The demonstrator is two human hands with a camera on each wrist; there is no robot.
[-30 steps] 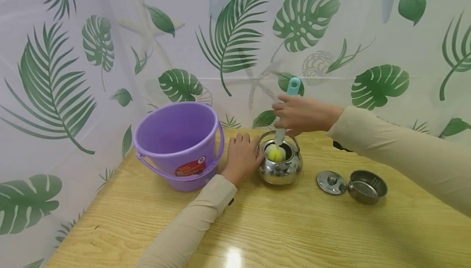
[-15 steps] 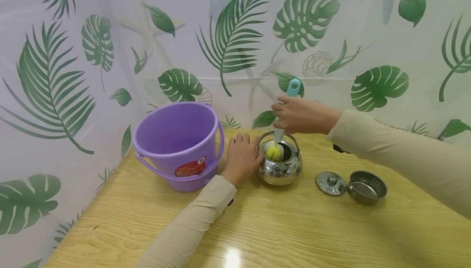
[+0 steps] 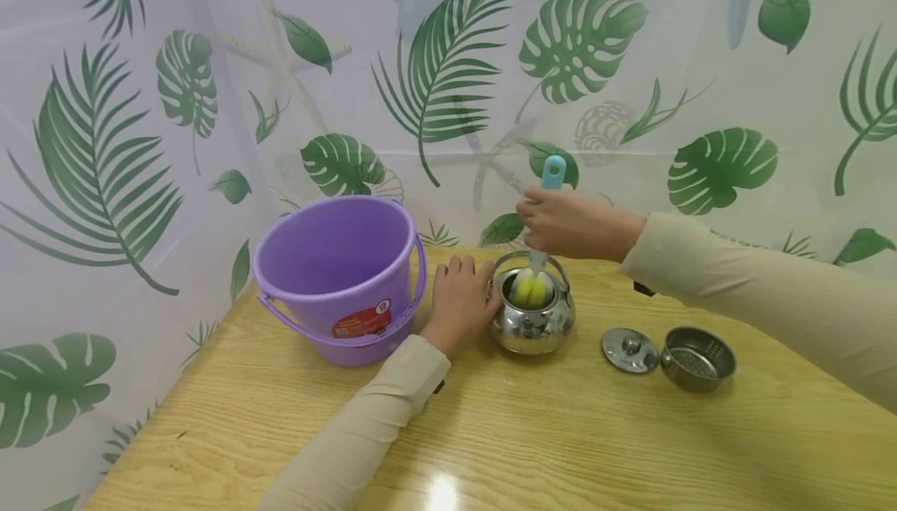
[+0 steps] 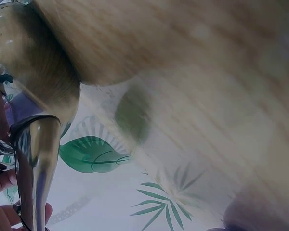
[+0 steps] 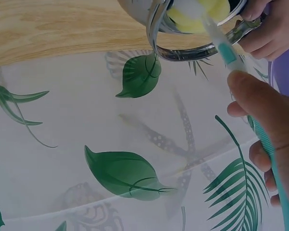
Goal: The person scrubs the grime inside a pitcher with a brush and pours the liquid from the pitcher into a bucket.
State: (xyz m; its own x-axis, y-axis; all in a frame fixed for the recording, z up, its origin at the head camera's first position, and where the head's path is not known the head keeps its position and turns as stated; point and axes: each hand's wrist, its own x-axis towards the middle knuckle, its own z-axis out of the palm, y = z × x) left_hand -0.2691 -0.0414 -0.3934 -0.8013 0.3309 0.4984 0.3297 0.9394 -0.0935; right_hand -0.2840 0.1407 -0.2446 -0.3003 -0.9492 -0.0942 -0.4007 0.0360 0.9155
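Observation:
A shiny metal teapot [image 3: 532, 332] stands upright on the table, its lid off and its hoop handle raised. My left hand [image 3: 462, 299] holds it at the left side; in the left wrist view its fingers [image 4: 4, 217] are around the spout [image 4: 36, 168]. My right hand [image 3: 578, 223] grips the turquoise handle [image 3: 554, 172] of a bottle brush from above. The brush's yellow and white sponge head [image 3: 531, 290] is down in the teapot's mouth. Seen from the right wrist, my thumb [image 5: 255, 98] lies along the brush handle, above the teapot's hoop handle [image 5: 183, 54].
A purple bucket [image 3: 336, 301] with a red label stands left of my left hand. Right of the teapot lie its lid [image 3: 631, 350] and a perforated metal strainer [image 3: 698, 357]. A leaf-patterned curtain [image 3: 448, 67] hangs behind the wooden table [image 3: 525, 449].
The sponge head has shifted about inside the teapot's mouth, first left and then back right. The brush's top end has dipped slightly and moved left with my right hand. My left hand has stayed put.

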